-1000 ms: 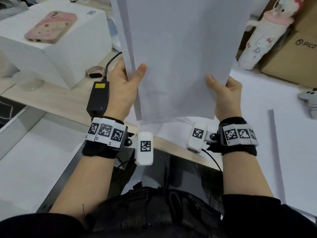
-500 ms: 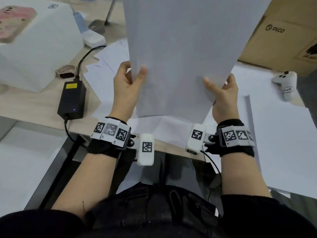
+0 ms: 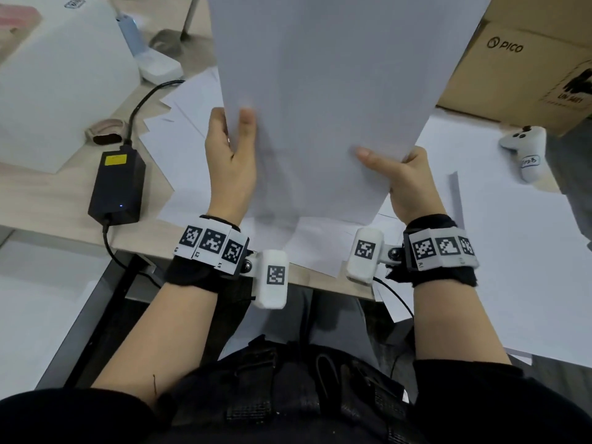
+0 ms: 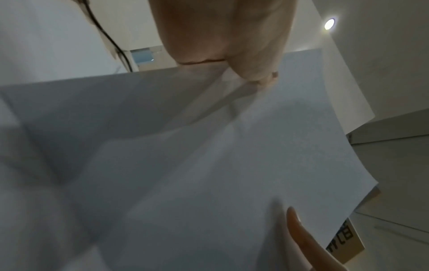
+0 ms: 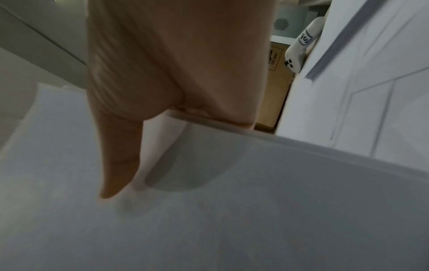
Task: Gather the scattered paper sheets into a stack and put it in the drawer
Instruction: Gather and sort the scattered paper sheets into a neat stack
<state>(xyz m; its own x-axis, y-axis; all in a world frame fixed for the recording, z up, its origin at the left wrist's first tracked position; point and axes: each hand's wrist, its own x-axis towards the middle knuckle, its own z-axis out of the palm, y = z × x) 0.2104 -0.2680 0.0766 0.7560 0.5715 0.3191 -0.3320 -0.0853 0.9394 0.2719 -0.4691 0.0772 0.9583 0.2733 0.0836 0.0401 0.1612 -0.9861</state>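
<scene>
Black sleeves are pushed up above bare forearms. Each wrist wears a black fabric strap (image 3: 443, 277) bearing white square-coded marker tags (image 3: 211, 243) and a white boxy camera pod (image 3: 273, 278).

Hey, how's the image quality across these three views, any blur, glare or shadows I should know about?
Head view: sharp and evenly lit, wide-angle bending at the edges; the left hand and right hand cast soft shadows on the paper stack. Left wrist view: dim, hazy, one ceiling light glaring. Right wrist view: soft, thumb shadow on the paper.
</scene>
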